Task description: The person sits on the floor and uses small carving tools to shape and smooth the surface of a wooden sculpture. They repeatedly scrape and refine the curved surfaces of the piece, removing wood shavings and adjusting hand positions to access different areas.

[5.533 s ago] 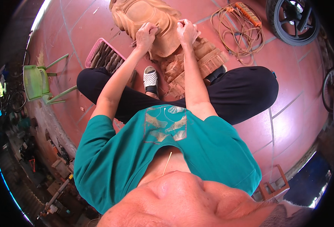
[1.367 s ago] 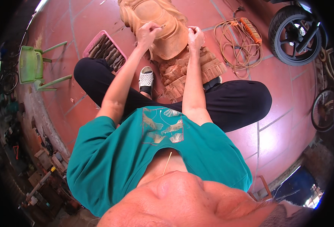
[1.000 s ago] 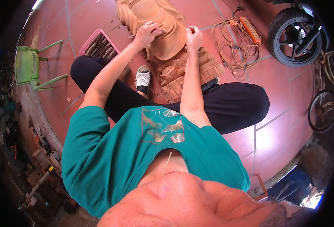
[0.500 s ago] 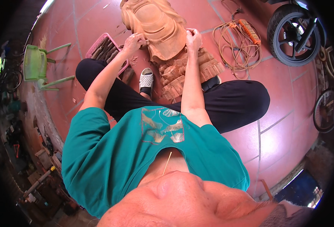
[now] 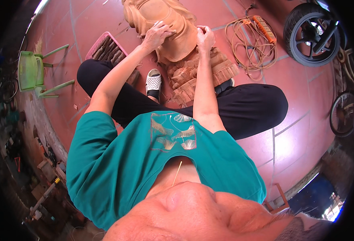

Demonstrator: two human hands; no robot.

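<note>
A large carved wooden statue [image 5: 173, 34] with flowing folds lies tilted across a rough carved wooden block [image 5: 185, 82] in front of my crossed legs. My left hand [image 5: 157, 37] is over the statue's folds, its fingers bent and close to the surface. Anything within those fingers is too small to make out. At the statue's right edge is my right hand [image 5: 205, 39], fingers curled together; whatever they may hold is hidden.
Left of the statue, a pink basket [image 5: 122, 49] holds several dark-handled tools. A green plastic chair [image 5: 30, 70] stands farther left. To the right lie a coiled cable [image 5: 241, 56] and an orange power strip [image 5: 264, 29], with a black motorcycle wheel [image 5: 311, 34] beyond.
My left hand has moved right and up, from the statue's left edge onto its folds. The right hand has shifted slightly, still by the right edge.
</note>
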